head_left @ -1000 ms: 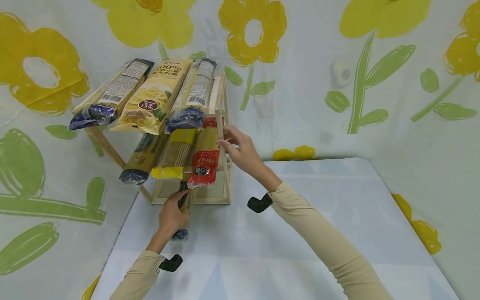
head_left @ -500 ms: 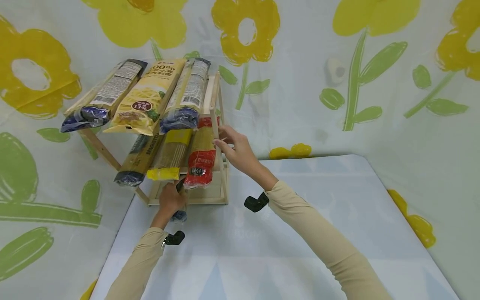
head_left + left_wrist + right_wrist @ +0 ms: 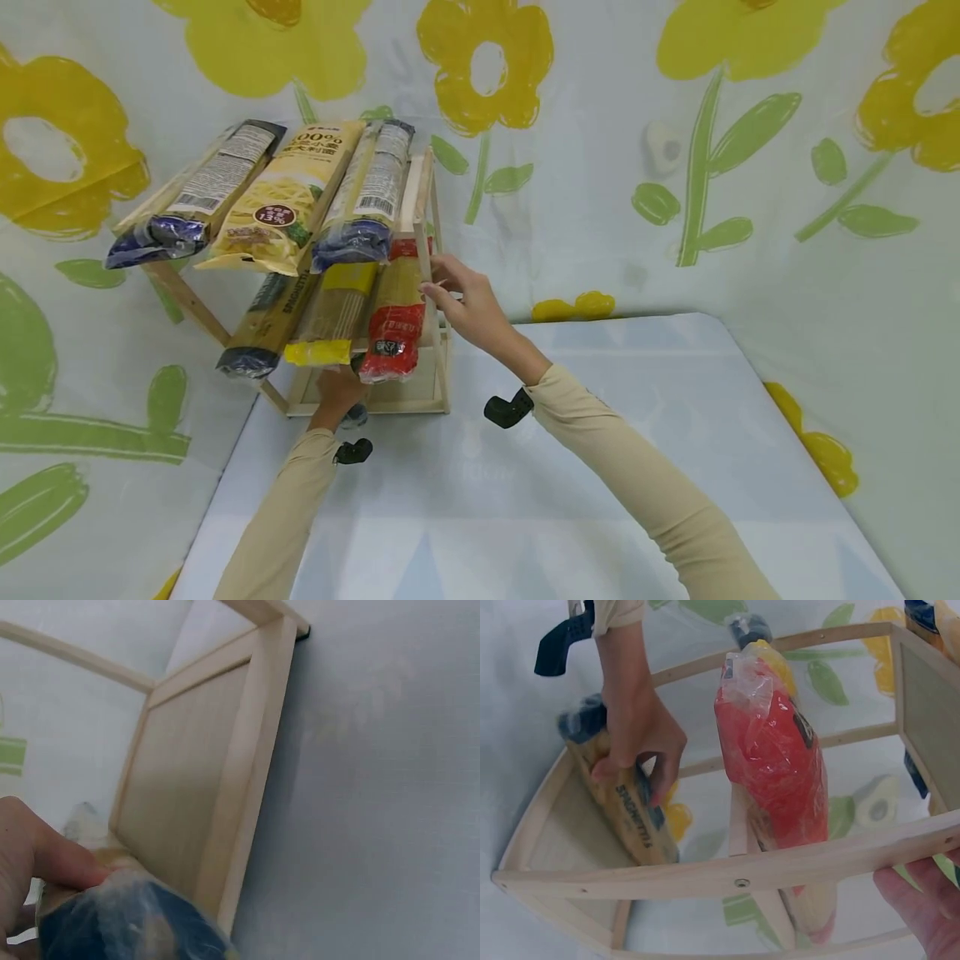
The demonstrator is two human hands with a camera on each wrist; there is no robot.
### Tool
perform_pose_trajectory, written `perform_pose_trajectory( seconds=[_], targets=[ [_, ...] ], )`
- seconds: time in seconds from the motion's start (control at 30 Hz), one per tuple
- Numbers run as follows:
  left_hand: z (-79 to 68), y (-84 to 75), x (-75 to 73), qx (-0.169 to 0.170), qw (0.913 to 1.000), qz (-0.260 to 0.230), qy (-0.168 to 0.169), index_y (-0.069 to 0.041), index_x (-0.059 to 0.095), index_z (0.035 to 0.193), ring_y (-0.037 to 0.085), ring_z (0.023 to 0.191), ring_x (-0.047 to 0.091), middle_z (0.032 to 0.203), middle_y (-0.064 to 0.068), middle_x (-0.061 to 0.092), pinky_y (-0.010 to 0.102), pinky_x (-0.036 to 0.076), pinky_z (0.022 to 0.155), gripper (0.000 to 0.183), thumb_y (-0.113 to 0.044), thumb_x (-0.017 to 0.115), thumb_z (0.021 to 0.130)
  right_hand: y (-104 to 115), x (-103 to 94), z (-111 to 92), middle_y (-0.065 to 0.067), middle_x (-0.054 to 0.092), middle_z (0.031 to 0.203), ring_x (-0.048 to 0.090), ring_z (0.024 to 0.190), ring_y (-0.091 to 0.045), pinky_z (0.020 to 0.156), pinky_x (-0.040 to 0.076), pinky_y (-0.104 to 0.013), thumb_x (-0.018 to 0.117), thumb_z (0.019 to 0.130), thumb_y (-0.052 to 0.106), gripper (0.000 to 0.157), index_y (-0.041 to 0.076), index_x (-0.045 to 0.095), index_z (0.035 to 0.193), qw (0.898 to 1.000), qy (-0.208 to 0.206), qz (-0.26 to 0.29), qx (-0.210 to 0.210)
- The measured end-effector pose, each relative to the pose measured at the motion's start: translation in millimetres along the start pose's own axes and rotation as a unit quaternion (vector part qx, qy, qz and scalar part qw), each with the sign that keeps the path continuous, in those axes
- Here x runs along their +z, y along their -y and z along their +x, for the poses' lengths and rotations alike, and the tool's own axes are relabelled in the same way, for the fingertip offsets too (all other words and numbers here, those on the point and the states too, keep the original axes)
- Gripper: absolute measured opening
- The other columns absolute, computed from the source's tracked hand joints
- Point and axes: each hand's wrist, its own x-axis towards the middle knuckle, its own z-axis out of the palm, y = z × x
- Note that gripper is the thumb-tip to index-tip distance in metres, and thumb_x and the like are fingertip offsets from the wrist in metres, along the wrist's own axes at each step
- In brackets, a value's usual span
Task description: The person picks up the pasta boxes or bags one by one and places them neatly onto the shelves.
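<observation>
My left hand (image 3: 339, 392) reaches into the bottom level of a wooden rack (image 3: 408, 407), partly hidden under the packs above. It grips a spaghetti pack (image 3: 622, 814) with a dark blue end; in the left wrist view thumb and fingers hold the crinkled wrapper (image 3: 135, 922). The pack lies lengthwise close over the bottom panel; whether it touches is unclear. My right hand (image 3: 472, 308) holds the rack's front right post, thumb in front and fingers behind it.
On the middle level lie a red-ended pasta pack (image 3: 393, 337), a yellow-ended pack (image 3: 345, 304) and another spaghetti pack (image 3: 273, 312). The top level bears a yellow pasta bag (image 3: 281, 200) between two blue-ended packs. The table (image 3: 600, 467) extends rightward to a flowered backdrop.
My left hand has pushed the spaghetti pack forward into the rack's bottom level, so only its blue end shows in the head view. The right hand stays on the post.
</observation>
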Motion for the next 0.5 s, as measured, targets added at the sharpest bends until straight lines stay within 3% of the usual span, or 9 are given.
perform_pose_trajectory(
  seconds=[0.23,0.5],
  targets=[
    [3.2,4.4,-1.7,-0.047,0.9951,-0.01,0.087,0.006,0.027,0.139,0.055,0.116,0.035,0.131,0.039,0.034,0.065,0.025,0.1,0.074,-0.017,0.064,0.079,1.3,1.2,1.3,-0.012,0.064,0.1,0.063,0.087,-0.02,0.071,0.053,-0.025,0.056,0.095,0.007,0.025,0.001,0.054,0.12,1.0,0.0,0.002,-0.006],
    [0.7,5.4,-9.3,0.008,0.9933,-0.045,0.106,0.003,0.029,0.14,0.047,0.109,0.043,0.134,0.034,0.035,0.063,0.036,0.094,0.075,-0.027,0.069,0.083,2.3,-0.3,-1.8,-0.011,0.064,0.099,0.062,0.087,-0.018,0.075,0.052,-0.025,0.056,0.095,0.008,0.024,0.001,0.054,0.119,1.0,-0.004,0.003,-0.002]
  ],
)
